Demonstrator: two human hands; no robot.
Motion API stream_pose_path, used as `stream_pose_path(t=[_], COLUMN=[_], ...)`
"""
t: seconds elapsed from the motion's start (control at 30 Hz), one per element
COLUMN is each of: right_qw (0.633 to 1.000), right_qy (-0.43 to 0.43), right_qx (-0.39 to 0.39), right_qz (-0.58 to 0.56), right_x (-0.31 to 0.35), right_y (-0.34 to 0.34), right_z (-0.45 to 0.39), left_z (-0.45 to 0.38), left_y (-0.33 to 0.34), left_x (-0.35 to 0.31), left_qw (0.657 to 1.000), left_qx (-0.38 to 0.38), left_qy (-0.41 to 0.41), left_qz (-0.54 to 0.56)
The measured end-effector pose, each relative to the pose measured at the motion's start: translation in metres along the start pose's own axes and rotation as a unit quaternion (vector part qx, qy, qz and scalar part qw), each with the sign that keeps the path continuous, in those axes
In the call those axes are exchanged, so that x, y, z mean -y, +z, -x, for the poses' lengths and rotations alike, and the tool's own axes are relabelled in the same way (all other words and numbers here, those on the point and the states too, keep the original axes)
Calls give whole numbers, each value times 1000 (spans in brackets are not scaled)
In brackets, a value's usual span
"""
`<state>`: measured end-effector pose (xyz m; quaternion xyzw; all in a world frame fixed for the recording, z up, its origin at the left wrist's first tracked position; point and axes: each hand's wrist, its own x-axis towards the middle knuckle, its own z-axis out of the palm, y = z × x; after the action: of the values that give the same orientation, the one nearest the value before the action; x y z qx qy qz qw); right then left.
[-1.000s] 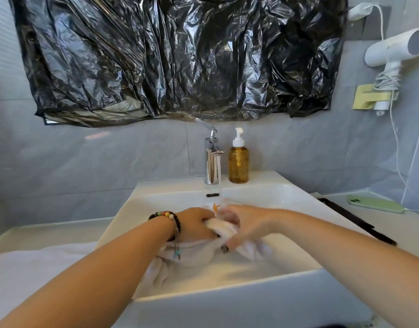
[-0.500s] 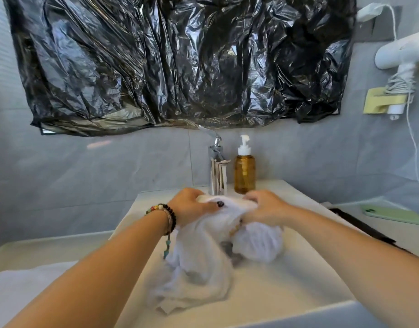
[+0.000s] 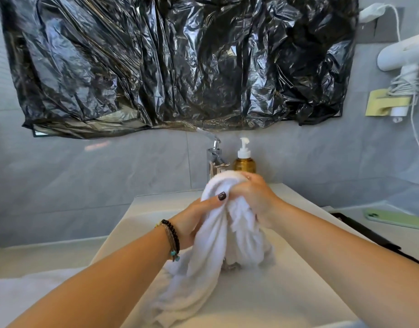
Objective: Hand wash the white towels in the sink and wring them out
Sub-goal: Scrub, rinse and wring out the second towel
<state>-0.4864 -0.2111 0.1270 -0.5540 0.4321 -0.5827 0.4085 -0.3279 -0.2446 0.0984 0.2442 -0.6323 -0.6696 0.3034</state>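
A wet white towel (image 3: 210, 263) hangs bunched above the white sink (image 3: 298, 292), its lower end trailing down into the basin. My left hand (image 3: 194, 218), with bead bracelets at the wrist, grips the towel's left side, thumb pressed on the cloth. My right hand (image 3: 253, 197) grips the top of the bundle from the right, fingers curled round it. The two hands are close together at the towel's upper end. More white cloth (image 3: 26, 297) lies on the counter at the lower left.
A chrome faucet (image 3: 214, 159) and an amber soap pump bottle (image 3: 244, 159) stand behind the sink. Black plastic sheeting (image 3: 180, 62) covers the wall above. A white hair dryer (image 3: 402, 55) hangs at the right; a green phone (image 3: 395, 218) lies on the right counter.
Both hands have lifted the towel up out of the basin, from low in the sink to the faucet's height. The towel now hangs longer beneath them.
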Motion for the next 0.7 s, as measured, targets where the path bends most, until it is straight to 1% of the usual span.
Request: stream_pose_path(t=[0.07,0.13,0.23,0.33,0.4,0.43,0.5,0.6,0.63,0.7], right_qw=[996,984,964,937,926,928,948,985,988,973], right_qy=[-2,11,26,-12,-32,-35,-14,74,106,183], right_qx=[-75,-143,-173,-208,-229,-234,-223,-144,-112,-56], right_qz=[-54,-102,-199,-281,-300,-289,-229,-64,1,131], right_x=[12,23,44,71,77,74,64,33,22,4], right_y=[11,18,25,24,9,-2,-27,-71,-82,-98], right_z=[-6,-19,-36,-41,-43,-44,-35,-11,-1,18], left_z=[0,-2,1,1,-2,-3,-5,-8,-9,-12], left_y=[14,21,21,19,17,15,9,3,3,2], left_x=[0,-2,-1,3,4,5,6,5,4,0], left_qw=[1000,998,997,996,993,991,984,975,974,972], left_qx=[25,15,-18,-33,-40,-53,-106,-167,-178,-196], left_qy=[18,56,67,47,45,44,41,43,43,45], left_qz=[4,5,-17,-63,-103,-117,-135,-143,-133,-123])
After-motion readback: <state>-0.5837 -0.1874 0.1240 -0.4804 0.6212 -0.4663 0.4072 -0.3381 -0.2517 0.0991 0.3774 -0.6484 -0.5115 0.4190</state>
